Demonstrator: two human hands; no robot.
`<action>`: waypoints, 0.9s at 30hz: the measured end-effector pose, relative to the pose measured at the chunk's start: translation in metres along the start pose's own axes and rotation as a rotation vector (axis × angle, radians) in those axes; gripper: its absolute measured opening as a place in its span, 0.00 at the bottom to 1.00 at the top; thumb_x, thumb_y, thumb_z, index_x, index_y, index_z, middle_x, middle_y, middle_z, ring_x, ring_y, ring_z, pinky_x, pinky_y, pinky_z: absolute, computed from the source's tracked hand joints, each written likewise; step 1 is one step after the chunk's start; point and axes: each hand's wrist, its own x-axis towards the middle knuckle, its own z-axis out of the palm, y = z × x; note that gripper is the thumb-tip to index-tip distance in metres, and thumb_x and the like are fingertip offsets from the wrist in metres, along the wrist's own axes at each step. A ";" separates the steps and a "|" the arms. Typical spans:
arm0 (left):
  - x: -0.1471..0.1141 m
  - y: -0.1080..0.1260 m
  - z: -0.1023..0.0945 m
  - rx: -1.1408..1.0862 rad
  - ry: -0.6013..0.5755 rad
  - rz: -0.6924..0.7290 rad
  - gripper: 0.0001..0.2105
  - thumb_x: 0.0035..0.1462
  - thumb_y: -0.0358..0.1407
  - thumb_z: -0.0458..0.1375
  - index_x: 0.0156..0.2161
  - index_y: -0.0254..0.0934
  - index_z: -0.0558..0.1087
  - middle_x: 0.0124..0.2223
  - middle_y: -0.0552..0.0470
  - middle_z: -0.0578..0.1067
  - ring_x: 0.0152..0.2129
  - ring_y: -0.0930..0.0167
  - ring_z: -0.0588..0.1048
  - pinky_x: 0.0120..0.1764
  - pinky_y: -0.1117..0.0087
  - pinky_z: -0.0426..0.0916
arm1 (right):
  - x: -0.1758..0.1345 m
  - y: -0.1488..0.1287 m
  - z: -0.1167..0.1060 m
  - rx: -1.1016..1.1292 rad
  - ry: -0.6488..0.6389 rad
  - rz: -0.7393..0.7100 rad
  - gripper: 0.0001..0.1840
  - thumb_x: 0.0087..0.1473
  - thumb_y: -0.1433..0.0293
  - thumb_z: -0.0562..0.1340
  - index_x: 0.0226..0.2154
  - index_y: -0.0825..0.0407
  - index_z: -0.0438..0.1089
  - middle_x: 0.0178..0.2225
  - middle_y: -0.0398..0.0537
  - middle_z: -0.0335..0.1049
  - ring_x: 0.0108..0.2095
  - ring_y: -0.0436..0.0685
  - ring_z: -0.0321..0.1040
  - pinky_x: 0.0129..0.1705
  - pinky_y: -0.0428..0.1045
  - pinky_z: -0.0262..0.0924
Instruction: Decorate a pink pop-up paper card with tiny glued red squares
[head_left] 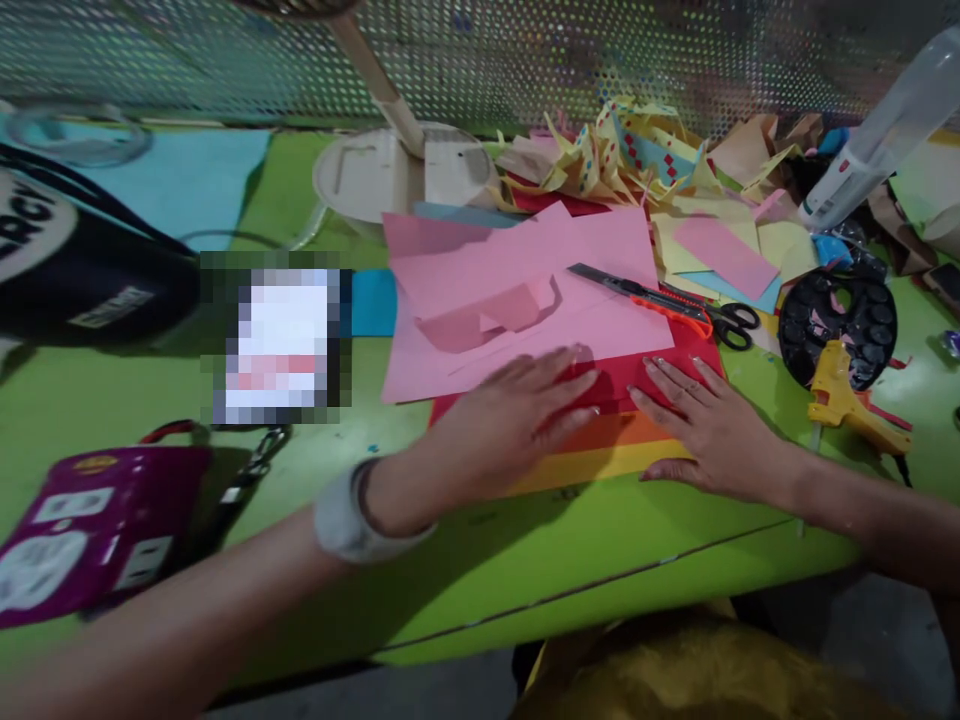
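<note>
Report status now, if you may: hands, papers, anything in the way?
Left hand, right hand open, palms down at red paper. Pink paper overlaps it. Cutter lying on pink paper.

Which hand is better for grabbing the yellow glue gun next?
Probably the right hand: it's nearer the glue gun, which lies on its outer side. The left hand is farther away, across the red paper. Both hands look spread flat.

1. Has stacked sheets on the counter, a cutter on top.
2. Has a pouch left of them, a glue gun right.
3. Has paper scraps behind, a bottle right of those, a mesh panel farthest back.
</note>
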 end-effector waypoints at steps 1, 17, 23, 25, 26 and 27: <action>0.003 -0.008 -0.007 -0.038 0.009 -0.022 0.24 0.68 0.47 0.42 0.59 0.41 0.69 0.66 0.43 0.64 0.62 0.60 0.64 0.59 0.54 0.62 | 0.001 0.000 -0.001 -0.008 -0.001 0.001 0.43 0.60 0.44 0.50 0.65 0.57 0.56 0.66 0.66 0.51 0.67 0.69 0.48 0.64 0.67 0.49; 0.043 0.020 -0.005 -0.042 -0.070 -0.097 0.13 0.65 0.38 0.48 0.43 0.36 0.73 0.67 0.40 0.62 0.66 0.55 0.53 0.64 0.40 0.43 | 0.004 0.000 -0.004 -0.122 0.060 -0.047 0.38 0.61 0.46 0.53 0.60 0.59 0.63 0.63 0.66 0.59 0.64 0.68 0.57 0.62 0.64 0.56; 0.041 0.023 0.001 -0.074 -0.043 -0.154 0.12 0.65 0.35 0.47 0.40 0.36 0.73 0.67 0.42 0.61 0.67 0.56 0.52 0.64 0.40 0.42 | 0.005 -0.002 -0.003 -0.131 0.051 -0.034 0.38 0.63 0.47 0.48 0.60 0.60 0.64 0.63 0.66 0.59 0.64 0.68 0.57 0.62 0.64 0.55; 0.035 0.020 0.004 -0.114 -0.012 -0.162 0.12 0.65 0.36 0.47 0.38 0.37 0.73 0.67 0.44 0.61 0.67 0.57 0.52 0.63 0.39 0.43 | 0.005 -0.003 -0.004 -0.117 0.050 -0.025 0.39 0.62 0.46 0.47 0.60 0.60 0.62 0.63 0.65 0.58 0.64 0.68 0.56 0.62 0.64 0.55; 0.032 0.017 0.005 -0.133 0.003 -0.166 0.12 0.66 0.36 0.47 0.37 0.38 0.72 0.67 0.44 0.62 0.67 0.57 0.53 0.63 0.38 0.43 | 0.005 -0.003 -0.004 -0.107 0.045 -0.017 0.40 0.62 0.46 0.47 0.61 0.59 0.62 0.63 0.65 0.58 0.64 0.67 0.55 0.63 0.64 0.54; 0.029 0.015 0.006 -0.150 0.015 -0.172 0.13 0.66 0.37 0.47 0.36 0.38 0.73 0.67 0.45 0.62 0.66 0.57 0.53 0.63 0.38 0.42 | 0.005 -0.004 -0.004 -0.097 0.039 -0.009 0.40 0.62 0.46 0.47 0.61 0.59 0.61 0.64 0.65 0.57 0.64 0.67 0.55 0.63 0.64 0.54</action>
